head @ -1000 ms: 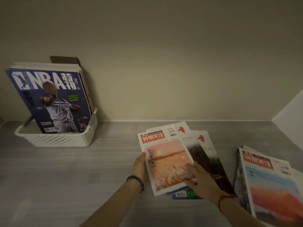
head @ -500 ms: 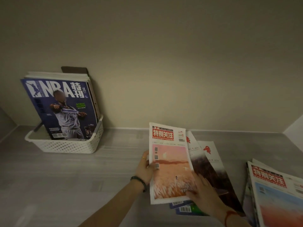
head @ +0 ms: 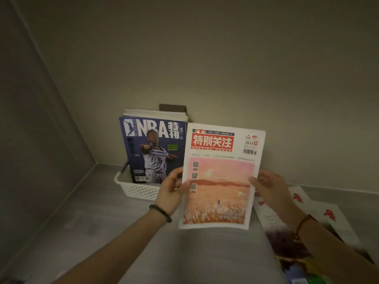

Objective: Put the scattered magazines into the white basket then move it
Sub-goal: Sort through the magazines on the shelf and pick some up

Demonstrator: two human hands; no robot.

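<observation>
I hold a pink-and-white magazine [head: 219, 181] upright in the air, cover toward me. My left hand [head: 171, 191] grips its left edge and my right hand [head: 268, 187] grips its right edge. Behind it to the left stands the white basket [head: 135, 188] against the back wall. A blue NBA magazine [head: 151, 148] leans in the basket with several more stacked behind it. The held magazine hides the basket's right part. Other scattered magazines [head: 303, 226] lie flat on the grey surface at the lower right, under my right forearm.
The grey surface [head: 92, 222] ends at a side wall [head: 41, 150] on the left and a back wall [head: 225, 68] behind the basket. A dark flat object [head: 172, 107] stands behind the stacked magazines.
Both hands lifted the pink magazine off the pile and carried it left and up, next to the basket. My view swung left, bringing the basket toward the centre.
</observation>
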